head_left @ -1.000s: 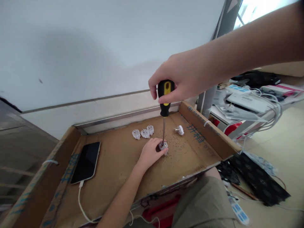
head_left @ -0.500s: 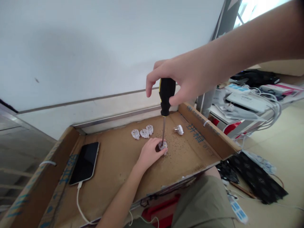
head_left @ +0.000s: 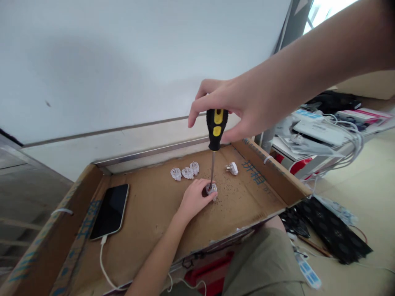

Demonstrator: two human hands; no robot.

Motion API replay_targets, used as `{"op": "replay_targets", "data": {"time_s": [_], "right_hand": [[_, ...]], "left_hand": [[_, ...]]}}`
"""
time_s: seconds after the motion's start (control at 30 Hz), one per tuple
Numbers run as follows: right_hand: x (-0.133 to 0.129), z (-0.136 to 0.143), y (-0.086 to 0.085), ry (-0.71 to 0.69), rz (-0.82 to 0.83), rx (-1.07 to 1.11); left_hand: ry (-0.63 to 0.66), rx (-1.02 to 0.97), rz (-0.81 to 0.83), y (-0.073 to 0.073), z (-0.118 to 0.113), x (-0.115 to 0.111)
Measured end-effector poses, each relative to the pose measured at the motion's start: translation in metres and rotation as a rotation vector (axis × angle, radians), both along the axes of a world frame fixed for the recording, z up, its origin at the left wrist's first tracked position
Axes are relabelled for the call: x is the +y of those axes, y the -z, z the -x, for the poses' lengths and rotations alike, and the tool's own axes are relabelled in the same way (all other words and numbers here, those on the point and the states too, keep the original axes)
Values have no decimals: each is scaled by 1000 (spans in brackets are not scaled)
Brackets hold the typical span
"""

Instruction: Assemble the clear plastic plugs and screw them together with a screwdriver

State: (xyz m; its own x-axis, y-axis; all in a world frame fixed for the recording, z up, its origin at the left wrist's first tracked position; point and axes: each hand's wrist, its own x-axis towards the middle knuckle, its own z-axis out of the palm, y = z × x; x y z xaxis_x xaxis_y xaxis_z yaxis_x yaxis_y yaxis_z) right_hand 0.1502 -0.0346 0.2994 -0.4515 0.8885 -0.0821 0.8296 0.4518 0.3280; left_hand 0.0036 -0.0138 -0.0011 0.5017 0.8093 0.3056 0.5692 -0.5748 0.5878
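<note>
A black-and-yellow screwdriver [head_left: 217, 127] stands upright, its metal shaft running down into a clear plastic plug [head_left: 212, 189]. My right hand [head_left: 226, 102] grips the top of the handle from above, fingers at the far side and thumb at the near side. My left hand [head_left: 196, 195] pinches the plug against the cardboard, thumb and fingers on its sides. The exact spot where the tip meets the plug is too small to make out. Behind the left hand lie several clear plugs [head_left: 187, 172] with pins showing. One whiter plug [head_left: 232, 168] lies on its side to the right.
A shallow cardboard tray [head_left: 145, 213] with raised sides holds the work. Dark specks are scattered around the plug. At left lies a phone [head_left: 110, 211] with a white cable [head_left: 103, 263]. A white wall panel [head_left: 123, 74] rises behind; a cluttered shelf [head_left: 321, 135] stands right.
The screwdriver handle has turned, so its yellow patches now face me. My right fingers and thumb have shifted around the handle. The left hand and the plug hold their place.
</note>
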Motion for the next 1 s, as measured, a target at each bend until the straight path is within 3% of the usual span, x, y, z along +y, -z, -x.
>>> {"op": "replay_targets", "data": {"time_s": [0.1,0.33,0.53,0.8,0.9,1.0], "right_hand": [[4,-1,2,-51,-58,-31],[0,-2,1,-113,-19,49],[-8,5,-1,-52,-15,101],[19,-4,-1,-8,52,85],[22,-9,2,-29,54,117],[18,-11,4,-63,24,128]], "left_hand": [[-1,3,-2,-1,0,-1],[1,8,-4,-1,1,0],[8,22,6,-4,0,-2],[9,14,-6,-4,1,1],[-108,-149,-113,-18,1,-3],[-413,-494,-298,-44,7,-37]]}}
